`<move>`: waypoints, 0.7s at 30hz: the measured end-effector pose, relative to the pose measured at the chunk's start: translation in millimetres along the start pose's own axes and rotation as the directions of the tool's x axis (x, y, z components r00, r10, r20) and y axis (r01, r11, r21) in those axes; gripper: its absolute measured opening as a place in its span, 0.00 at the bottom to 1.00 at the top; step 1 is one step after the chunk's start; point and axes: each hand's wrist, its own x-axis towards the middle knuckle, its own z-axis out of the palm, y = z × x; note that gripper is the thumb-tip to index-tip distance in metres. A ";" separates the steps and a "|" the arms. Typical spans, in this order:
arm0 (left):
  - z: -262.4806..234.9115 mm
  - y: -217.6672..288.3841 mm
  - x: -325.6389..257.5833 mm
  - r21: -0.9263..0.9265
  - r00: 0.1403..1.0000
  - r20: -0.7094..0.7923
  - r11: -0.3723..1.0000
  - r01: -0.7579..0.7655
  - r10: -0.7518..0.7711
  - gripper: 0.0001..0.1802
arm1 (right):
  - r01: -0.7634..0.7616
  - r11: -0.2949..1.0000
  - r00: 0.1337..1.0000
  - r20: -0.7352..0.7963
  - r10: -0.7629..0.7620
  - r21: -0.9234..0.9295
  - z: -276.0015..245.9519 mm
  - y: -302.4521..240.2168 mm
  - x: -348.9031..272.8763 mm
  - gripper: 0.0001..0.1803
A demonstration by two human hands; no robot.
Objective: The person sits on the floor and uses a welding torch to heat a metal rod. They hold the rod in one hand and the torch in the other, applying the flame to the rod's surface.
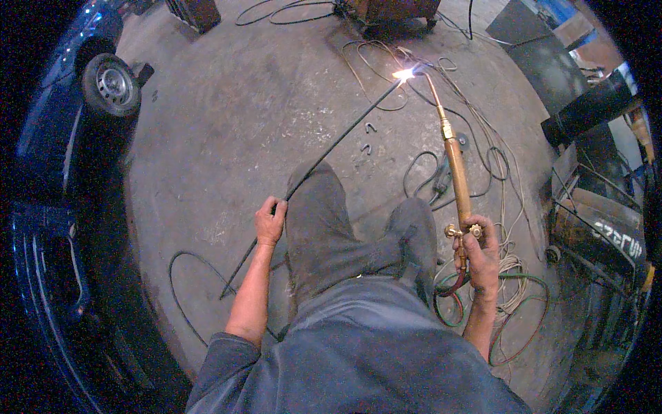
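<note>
My left hand (pixel 271 219) is closed round a long, thin dark metal rod (pixel 345 133), which slants from the floor side at lower left up to the far middle. My right hand (pixel 480 252) grips a brass gas torch (pixel 457 169) at its valve knobs, with red and green hoses running from its base. A bright flame (pixel 405 73) burns at the torch's bent tip and meets the rod's far end, where the glare hides the metal itself. Two small bent hooks of metal (pixel 368 139) lie on the floor beyond my knees.
A dark blue car body with a wheel (pixel 111 84) stands along the left. An angle grinder (pixel 441 181) and tangled cables (pixel 493 162) lie on the concrete floor (pixel 207 138) at right. A wheeled cart (pixel 389 12) is at the back; metal scrap and a dark tank (pixel 600 228) crowd the right edge.
</note>
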 end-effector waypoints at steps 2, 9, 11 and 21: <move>-2.1 7.5 -1.0 0.015 1.000 0.000 1.000 0.004 -0.004 0.17 | -0.010 1.000 1.000 -0.002 0.010 0.015 0.6 -3.3 -0.4 0.17; -1.0 0.2 -0.3 -0.033 1.000 0.001 0.999 -0.007 0.007 0.18 | -0.014 1.000 1.000 0.003 0.013 0.022 2.0 -2.3 -0.4 0.17; -1.2 1.5 -0.6 -0.050 0.999 0.032 0.998 0.032 -0.031 0.18 | -0.006 1.000 1.000 -0.003 0.006 0.011 1.5 0.5 0.4 0.17; -0.5 1.1 -2.2 0.008 1.000 -0.013 1.000 -0.016 0.016 0.18 | 0.028 0.998 1.000 0.007 -0.029 0.048 1.0 6.2 3.3 0.17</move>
